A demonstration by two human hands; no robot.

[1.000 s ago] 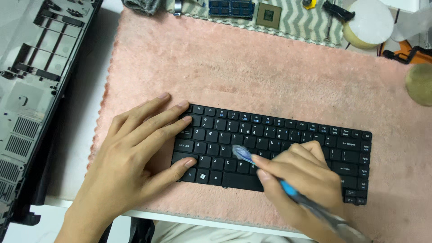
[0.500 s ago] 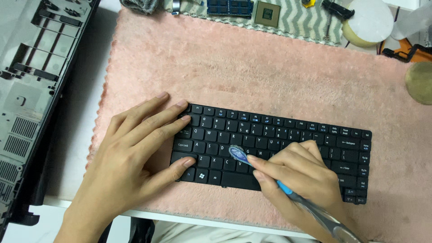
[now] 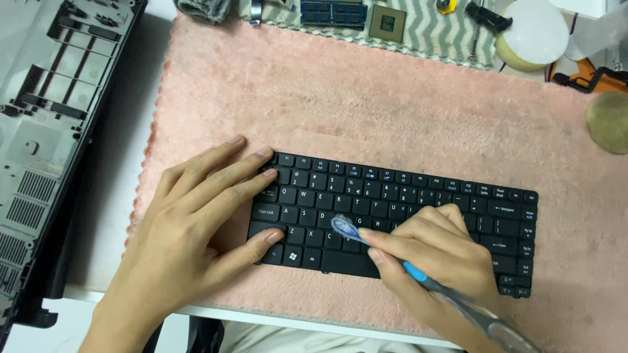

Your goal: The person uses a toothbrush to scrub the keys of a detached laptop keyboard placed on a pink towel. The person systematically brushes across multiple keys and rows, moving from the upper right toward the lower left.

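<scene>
At lower centre of the frame, a black laptop keyboard [image 3: 399,219] is being steadied on its left end by the flat, spread left hand [image 3: 190,225]; a toothbrush [image 3: 418,274], handle running toward lower right, is being gripped by the right hand [image 3: 435,261], bristles pressed on the middle keys.

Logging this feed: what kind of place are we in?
Likely a laptop repair bench: a detached keyboard on a pink mat, an opened laptop shell, and loose memory modules.

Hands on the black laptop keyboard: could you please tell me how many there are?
2. The left hand lies flat, fingers on the black laptop keyboard's left end. The right hand rests on its lower middle, gripping a blue-handled toothbrush.
</scene>
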